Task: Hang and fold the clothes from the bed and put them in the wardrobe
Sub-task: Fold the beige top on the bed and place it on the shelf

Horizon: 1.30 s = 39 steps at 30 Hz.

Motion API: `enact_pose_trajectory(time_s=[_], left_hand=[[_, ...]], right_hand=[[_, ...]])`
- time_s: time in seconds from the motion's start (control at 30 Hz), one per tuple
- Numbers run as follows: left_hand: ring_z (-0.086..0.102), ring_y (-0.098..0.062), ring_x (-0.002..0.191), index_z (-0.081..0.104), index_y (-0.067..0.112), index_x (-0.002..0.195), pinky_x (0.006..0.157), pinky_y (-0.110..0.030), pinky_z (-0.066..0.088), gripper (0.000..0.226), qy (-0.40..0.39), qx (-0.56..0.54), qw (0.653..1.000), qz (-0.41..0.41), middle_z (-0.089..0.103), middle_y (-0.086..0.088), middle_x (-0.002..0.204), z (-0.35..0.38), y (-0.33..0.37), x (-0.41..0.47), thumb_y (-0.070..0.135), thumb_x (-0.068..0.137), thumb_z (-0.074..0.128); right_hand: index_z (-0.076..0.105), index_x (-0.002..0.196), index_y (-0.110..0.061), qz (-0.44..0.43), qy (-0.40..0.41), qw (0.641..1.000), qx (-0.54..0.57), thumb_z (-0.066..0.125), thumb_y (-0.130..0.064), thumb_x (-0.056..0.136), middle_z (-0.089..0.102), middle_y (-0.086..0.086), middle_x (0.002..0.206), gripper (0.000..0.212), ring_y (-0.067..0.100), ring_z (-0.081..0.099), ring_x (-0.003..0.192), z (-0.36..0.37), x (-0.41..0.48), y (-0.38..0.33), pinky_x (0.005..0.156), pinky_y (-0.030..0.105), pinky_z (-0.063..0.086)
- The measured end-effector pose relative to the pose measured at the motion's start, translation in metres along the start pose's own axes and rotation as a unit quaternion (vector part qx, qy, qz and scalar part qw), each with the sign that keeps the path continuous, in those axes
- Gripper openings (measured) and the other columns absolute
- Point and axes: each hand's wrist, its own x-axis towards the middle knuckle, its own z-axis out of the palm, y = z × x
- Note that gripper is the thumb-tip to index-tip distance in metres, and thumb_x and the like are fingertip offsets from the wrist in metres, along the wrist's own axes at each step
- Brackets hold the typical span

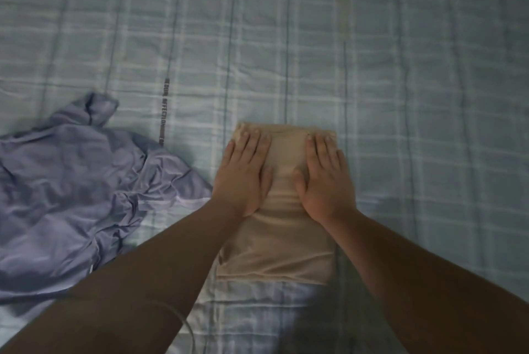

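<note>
Fingers (249,145) straight and close together, a person presses both palms flat on a folded beige garment (279,244) lying on the bed (415,67), with nothing gripped. Left hand (243,176) and right hand (326,179) sit side by side on the far half of the stack, thumbs turned inward and nearly meeting over its middle.

The step in hand looks to be the folding. The beige garment is already a narrow, layered rectangle, its far edge squared off under the fingertips and a lower layer peeping out at the near end. The hands appear to be flattening it. On that reading, next comes either one more fold, end over end, or a lift with both hands slid under the stack. Either calls for keeping the layers aligned, since the cloth looks thin, smooth and apt to slip.

Just left of the stack, and apart from it as far as the dim light shows, a blue garment (65,190) lies crumpled and unfolded. Its fabric is satiny, with soft ridges and a sheen, and it is yet to be dealt with. The sheet (86,24) is pale green plaid, lightly creased, with a dark printed band (163,113) along one stripe. No wardrobe is in view.
</note>
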Motion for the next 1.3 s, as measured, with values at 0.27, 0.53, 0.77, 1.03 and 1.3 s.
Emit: enact_pose_trajectory(time_s=[0.27, 0.53, 0.77, 1.03, 1.3], left_hand=[[0.017, -0.028, 0.151, 0.033, 0.006, 0.152, 0.122, -0.051, 0.011, 0.063, 0.012, -0.037, 0.999, 0.018, 0.028, -0.014, 0.16, -0.011, -0.003, -0.005, 0.036, 0.097, 0.034], [0.018, -0.037, 0.15, 0.035, -0.002, 0.15, 0.121, -0.054, 0.017, 0.065, 0.048, -0.061, 0.971, 0.228, 0.025, -0.019, 0.16, -0.01, 0.011, -0.098, 0.035, 0.098, 0.052], [0.005, -0.034, 0.152, 0.012, 0.007, 0.158, 0.118, -0.056, 0.021, 0.107, -0.123, 0.061, 0.971, 0.198, 0.004, -0.016, 0.165, 0.009, -0.009, -0.136, 0.069, 0.082, 0.056], [0.001, -0.042, 0.151, 0.008, 0.0, 0.156, 0.12, -0.057, 0.013, 0.099, -0.137, 0.118, 0.964, 0.194, 0.002, -0.025, 0.163, 0.006, -0.001, -0.137, 0.039, 0.081, 0.058], [-0.002, -0.043, 0.15, 0.011, -0.003, 0.155, 0.121, -0.056, 0.01, 0.08, -0.178, 0.095, 0.966, 0.165, 0.006, -0.028, 0.162, -0.008, 0.018, -0.154, 0.014, 0.081, 0.035]], right_hand=[[0.016, 0.157, -0.013, -0.009, -0.004, 0.999, 0.036, 0.027, -0.045, 0.094, 0.017, 0.01, 0.163, 0.071, 0.025, 0.011, 0.151, -0.01, -0.001, -0.002, 0.121, 0.048, 0.012], [0.034, 0.149, -0.002, -0.196, 0.04, 0.976, 0.084, 0.05, -0.034, 0.096, 0.027, 0.018, 0.158, 0.064, 0.033, 0.019, 0.149, -0.014, -0.103, -0.001, 0.12, 0.048, 0.02], [0.024, 0.154, -0.004, -0.184, -0.118, 0.976, -0.02, 0.061, -0.06, 0.075, 0.016, 0.015, 0.163, 0.104, 0.03, 0.01, 0.151, -0.001, -0.144, 0.006, 0.116, 0.056, 0.024], [0.027, 0.152, 0.001, -0.145, -0.1, 0.983, -0.046, 0.052, -0.029, 0.085, 0.02, 0.024, 0.159, 0.077, 0.038, 0.013, 0.15, -0.002, -0.145, -0.005, 0.118, 0.054, 0.019], [0.031, 0.148, 0.007, -0.166, -0.121, 0.977, -0.05, 0.029, -0.009, 0.09, 0.025, 0.027, 0.157, 0.06, 0.039, 0.017, 0.148, -0.012, -0.157, 0.002, 0.119, 0.049, 0.023]])
